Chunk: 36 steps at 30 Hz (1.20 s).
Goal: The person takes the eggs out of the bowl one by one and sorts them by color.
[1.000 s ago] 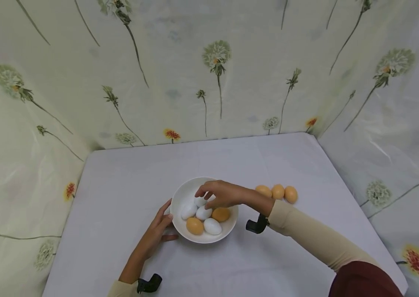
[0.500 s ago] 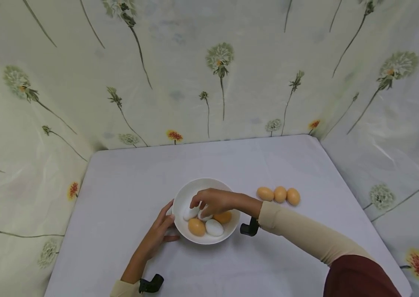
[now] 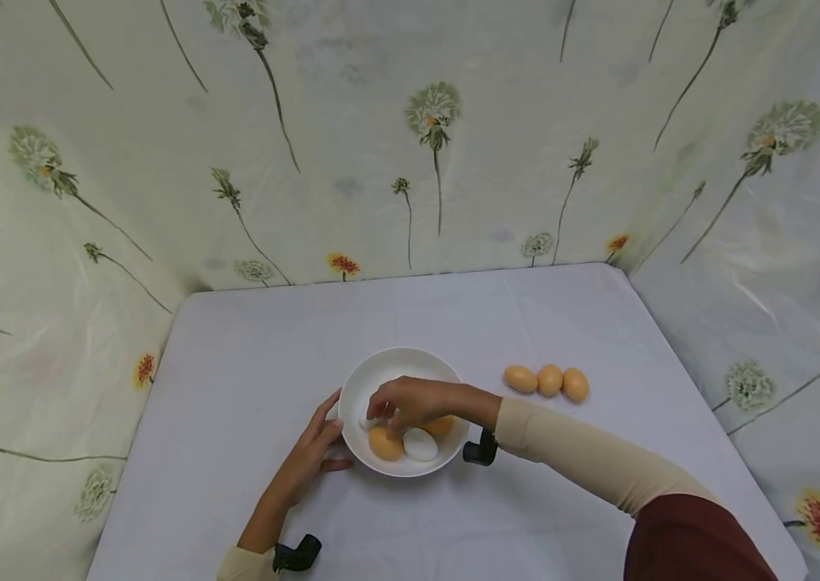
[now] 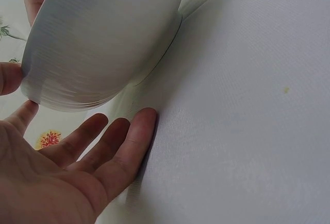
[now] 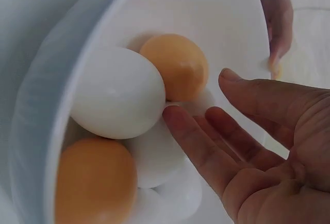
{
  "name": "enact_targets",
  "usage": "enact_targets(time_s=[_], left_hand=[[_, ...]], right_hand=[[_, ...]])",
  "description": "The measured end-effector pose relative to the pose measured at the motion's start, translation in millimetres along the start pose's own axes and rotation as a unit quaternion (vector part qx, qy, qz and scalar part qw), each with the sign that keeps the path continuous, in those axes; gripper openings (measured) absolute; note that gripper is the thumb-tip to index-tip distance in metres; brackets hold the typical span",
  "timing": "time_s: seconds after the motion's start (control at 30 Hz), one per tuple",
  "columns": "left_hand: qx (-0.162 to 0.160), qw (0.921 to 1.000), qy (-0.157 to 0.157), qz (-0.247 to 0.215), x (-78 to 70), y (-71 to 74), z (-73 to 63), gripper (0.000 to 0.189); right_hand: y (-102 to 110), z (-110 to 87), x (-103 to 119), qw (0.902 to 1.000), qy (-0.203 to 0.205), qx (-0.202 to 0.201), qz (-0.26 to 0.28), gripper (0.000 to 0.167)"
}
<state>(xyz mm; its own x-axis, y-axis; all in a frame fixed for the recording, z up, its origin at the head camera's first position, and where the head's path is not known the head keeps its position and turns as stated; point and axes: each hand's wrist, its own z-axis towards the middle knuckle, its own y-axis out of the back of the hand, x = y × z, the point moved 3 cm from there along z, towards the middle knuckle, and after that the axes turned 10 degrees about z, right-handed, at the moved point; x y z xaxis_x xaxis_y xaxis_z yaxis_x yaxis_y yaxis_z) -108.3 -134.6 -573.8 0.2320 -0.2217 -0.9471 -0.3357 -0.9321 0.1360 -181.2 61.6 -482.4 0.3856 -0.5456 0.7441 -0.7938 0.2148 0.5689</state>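
A white bowl [image 3: 424, 361] holding several brown and white eggs stands on the table. My left hand [image 3: 301, 461] pinches its left rim between thumb and index finger; the other fingers [image 4: 129, 149] spread beside the bowl, near the tabletop. Inside the bowl, my right hand [image 3: 413, 401] reaches over the eggs and covers part of them from above. Its index fingertip is right at a white egg [image 5: 118, 92] in the right wrist view, thumb apart, nothing gripped. One brown egg [image 5: 175, 67] lies behind that white egg, another brown egg [image 5: 95, 183] in front.
Three brown eggs, a left one [image 3: 520, 378], a middle one [image 3: 550, 379] and a right one [image 3: 575, 385], lie in a row on the white-covered table [image 3: 257, 347], right of the bowl. Flower-printed sheets [image 3: 352, 145] rise behind and at both sides.
My right hand has moved left and lower into the bowl, over the white eggs. The forearm no longer overlaps the three brown eggs. My left hand stays at the rim.
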Motion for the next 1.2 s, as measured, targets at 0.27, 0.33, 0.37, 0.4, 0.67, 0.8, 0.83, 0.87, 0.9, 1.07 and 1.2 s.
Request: enact_targets(time_s=[0.27,0.33,0.37,0.4,0.67,0.8,0.83,0.87,0.9,1.07,1.2], left_hand=[[-0.007,0.9999,0.008,-0.001,-1.5,-0.8,-1.0,0.054],[-0.006,1.0000,0.006,0.001,-1.2,-1.0,-0.9,0.054],[-0.006,1.0000,0.006,0.001,-1.4,-1.1,-0.9,0.054],[-0.005,1.0000,0.005,0.002,-1.4,-1.2,-0.8,0.055],[-0.006,0.9999,0.008,-0.007,-1.0,-1.1,-0.7,0.054],[-0.005,0.9999,0.007,-0.007,-2.0,-0.8,-1.2,0.054],[-0.005,0.9999,0.007,-0.007,-2.2,-0.7,-1.4,0.054],[-0.004,1.0000,0.006,-0.006,-2.5,-0.6,-1.5,0.054],[-0.004,1.0000,0.005,-0.006,-2.9,-0.6,-1.6,0.054],[-0.005,1.0000,0.002,-0.003,-3.1,-0.7,-1.7,0.054],[-0.008,0.9999,0.005,-0.004,-1.4,-0.9,-1.4,0.054]], right_hand=[[-7.7,5.5,-3.3,0.9996,-0.025,0.006,-0.008,0.034],[-9.0,6.5,-3.3,0.9996,-0.027,0.009,-0.007,0.034],[-9.6,6.7,-3.1,0.9996,-0.027,0.010,-0.007,0.034],[-10.0,6.7,-2.6,0.9995,-0.027,0.011,-0.008,0.034],[-13.2,8.3,-0.2,0.9998,-0.009,0.010,-0.012,0.032],[-14.6,9.9,0.1,0.9999,-0.008,0.009,-0.009,0.030],[-14.9,10.3,0.1,0.9999,-0.008,0.009,-0.010,0.030],[-15.1,10.6,0.2,0.9999,-0.009,0.009,-0.009,0.030],[-15.3,10.9,0.3,0.9999,-0.009,0.009,-0.009,0.029],[-16.7,12.8,-0.4,0.9998,-0.016,0.007,-0.009,0.031],[-18.1,14.1,-1.3,0.9997,-0.020,0.010,-0.005,0.032]])
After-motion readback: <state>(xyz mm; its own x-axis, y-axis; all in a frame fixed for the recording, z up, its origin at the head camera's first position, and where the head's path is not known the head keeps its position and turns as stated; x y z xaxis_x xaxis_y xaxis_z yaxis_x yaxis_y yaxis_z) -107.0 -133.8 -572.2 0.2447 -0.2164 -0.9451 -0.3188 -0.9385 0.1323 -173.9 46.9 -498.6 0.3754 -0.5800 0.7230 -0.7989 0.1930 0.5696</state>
